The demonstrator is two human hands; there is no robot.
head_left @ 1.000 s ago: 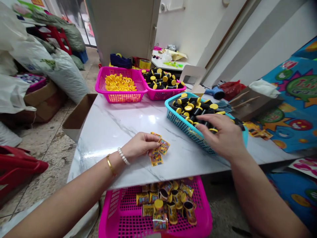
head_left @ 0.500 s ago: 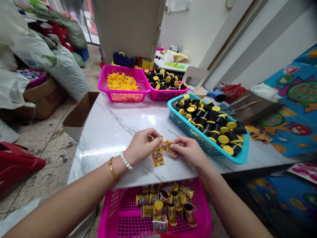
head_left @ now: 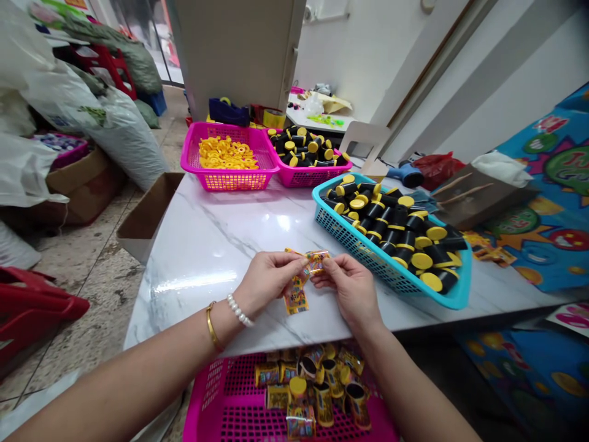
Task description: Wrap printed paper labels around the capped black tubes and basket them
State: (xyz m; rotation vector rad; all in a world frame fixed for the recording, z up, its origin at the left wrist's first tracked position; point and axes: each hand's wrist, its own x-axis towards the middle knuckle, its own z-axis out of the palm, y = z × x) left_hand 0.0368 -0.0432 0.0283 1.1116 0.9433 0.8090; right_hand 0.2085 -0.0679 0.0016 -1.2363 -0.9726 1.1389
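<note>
Between them, my two hands hold a small printed yellow label (head_left: 317,262) over the marble-patterned table (head_left: 221,239). My left hand (head_left: 271,276) pinches its left end, and my right hand (head_left: 352,285) grips the right end with the thumb on top. Beneath my left fingertips, more printed labels (head_left: 296,299) lie on the tabletop. Below the table's front edge, a pink basket (head_left: 239,411) holds several small black containers (head_left: 323,402) wrapped in the same kind of label, some with yellow caps.
A turquoise basket (head_left: 350,239) of black containers with yellow caps stands right of my hands. Behind are a pink basket of yellow rings (head_left: 227,153) and another of black containers (head_left: 306,147). A cardboard box (head_left: 147,215) sits left of the table; a paper bag (head_left: 478,193) stands right.
My hands have drawn the label out more level and slightly higher, away from the others. The right hand has turned so its thumb lies on top. The view has shifted slightly.
</note>
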